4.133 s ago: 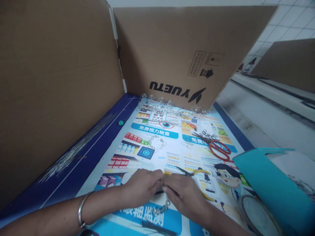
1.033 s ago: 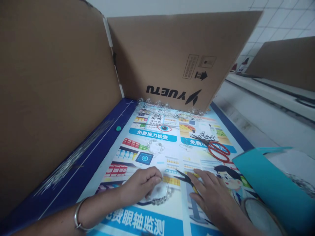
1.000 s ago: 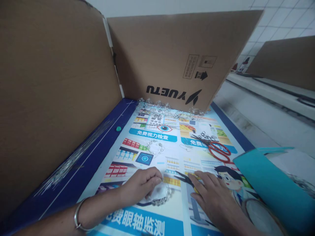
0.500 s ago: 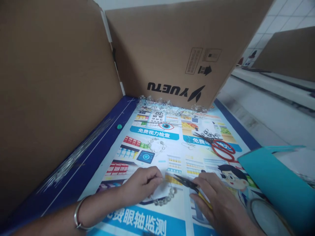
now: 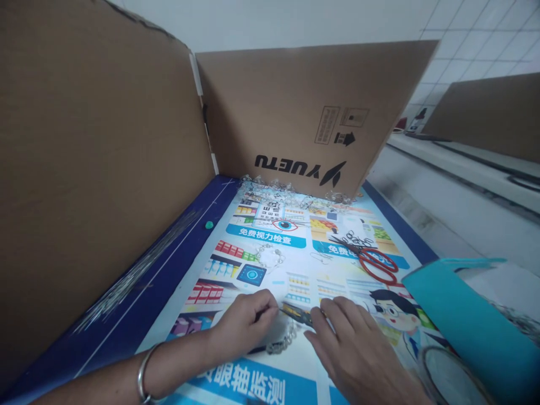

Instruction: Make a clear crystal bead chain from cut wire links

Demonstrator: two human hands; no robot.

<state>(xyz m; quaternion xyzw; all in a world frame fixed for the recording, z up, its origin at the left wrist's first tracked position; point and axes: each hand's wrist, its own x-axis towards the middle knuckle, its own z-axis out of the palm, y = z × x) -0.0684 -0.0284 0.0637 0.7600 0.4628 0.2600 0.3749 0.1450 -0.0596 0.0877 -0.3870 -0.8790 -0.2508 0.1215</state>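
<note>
Pinched closed, my left hand holds the end of a string of clear beads; the beaded bracelet hangs in a curve below and to its right. My right hand is wrapped round a pair of pliers with dark jaws. The pliers' tips point left and meet the left fingertips, where the bracelet's end is. What exactly lies between the jaws is too small to tell. Beyond my hands, another beaded bracelet lies in a loop on the printed sheet.
Red-handled scissors lie at the right beside black rings. Thin wires run along the left edge. Clear beaded pieces line the cardboard wall. A teal case and a round tape roll sit at the right.
My right hand has moved left, bringing the pliers' tips to my left fingertips. The left hand remains pinched near the same spot. The view has tilted up slightly.
</note>
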